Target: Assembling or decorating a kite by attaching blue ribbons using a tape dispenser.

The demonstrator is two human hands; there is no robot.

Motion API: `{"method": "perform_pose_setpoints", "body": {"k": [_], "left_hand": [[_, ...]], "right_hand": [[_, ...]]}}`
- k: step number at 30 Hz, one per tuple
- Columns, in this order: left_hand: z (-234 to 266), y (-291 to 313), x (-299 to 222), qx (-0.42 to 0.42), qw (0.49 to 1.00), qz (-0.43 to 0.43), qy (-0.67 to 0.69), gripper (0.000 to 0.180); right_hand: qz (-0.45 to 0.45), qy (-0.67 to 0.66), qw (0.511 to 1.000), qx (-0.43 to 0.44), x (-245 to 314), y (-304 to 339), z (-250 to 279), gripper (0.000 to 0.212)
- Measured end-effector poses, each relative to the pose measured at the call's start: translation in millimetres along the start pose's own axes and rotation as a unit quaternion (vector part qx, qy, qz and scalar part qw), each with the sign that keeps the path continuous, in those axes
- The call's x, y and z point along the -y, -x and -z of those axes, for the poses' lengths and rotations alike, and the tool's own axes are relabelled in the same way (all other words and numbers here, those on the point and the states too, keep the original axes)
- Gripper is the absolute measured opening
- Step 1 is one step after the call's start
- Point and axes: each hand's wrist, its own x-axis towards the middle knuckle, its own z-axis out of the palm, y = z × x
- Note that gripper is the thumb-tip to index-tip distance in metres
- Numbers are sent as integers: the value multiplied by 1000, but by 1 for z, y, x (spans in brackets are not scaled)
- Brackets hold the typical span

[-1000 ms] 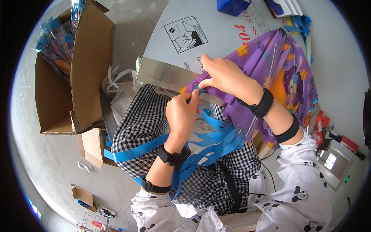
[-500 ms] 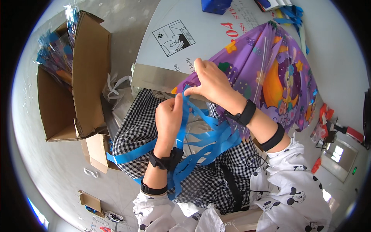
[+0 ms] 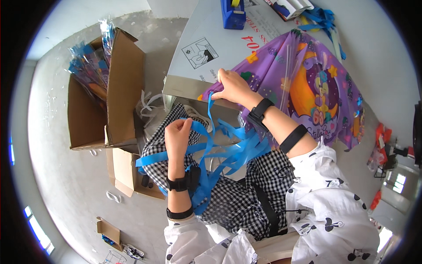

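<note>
My left hand (image 3: 177,138) is closed in a pinch on a blue ribbon (image 3: 206,154), above my lap. From there the ribbon loops across to my right hand (image 3: 235,88), whose thumb and fingers pinch another part of it. This pinch is at the left corner of a purple printed sheet (image 3: 268,70) with moon and star pictures; whether the fingers also grip that corner I cannot tell. The sheet lies in pleats over the table edge, a clear strip along it. Several more blue ribbon strands hang between my forearms and over my black-and-white checked lap.
A table (image 3: 189,88) with a printed white top stands ahead, bearing a blue tape dispenser (image 3: 233,15) and more blue ribbons (image 3: 323,20). At the left, an open cardboard box (image 3: 125,88) holds wrapped packages (image 3: 90,66). A smaller box (image 3: 123,169) sits below it.
My left hand has moved away from my right, down and left, drawing a ribbon loop out between them. My right hand keeps its pinch near the sheet's corner. The whole view has shifted slightly.
</note>
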Motion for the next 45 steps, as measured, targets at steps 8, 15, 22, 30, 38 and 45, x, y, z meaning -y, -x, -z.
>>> {"method": "perform_pose_setpoints", "body": {"k": [8,15,22,30,38,45], "left_hand": [[57,105,-46,-150,973,-36,173,18],[197,271,-27,-437,893,-74,-82,21],[288,416,-19,-686,696,-148,-156,42],[277,420,-32,-681,643,-131,-326,40],[264,411,-59,-710,646,-239,-147,43],[247,390,-61,-693,599,-211,-342,71]], "right_hand": [[23,-81,996,-16,-4,-5,-5,19],[165,176,964,-114,-25,-12,8,24],[166,226,960,-15,-36,-29,26,12],[177,36,982,51,-40,36,103,6],[-350,-467,808,-82,-86,238,46,40],[-341,-483,807,-11,-46,223,41,32]]}}
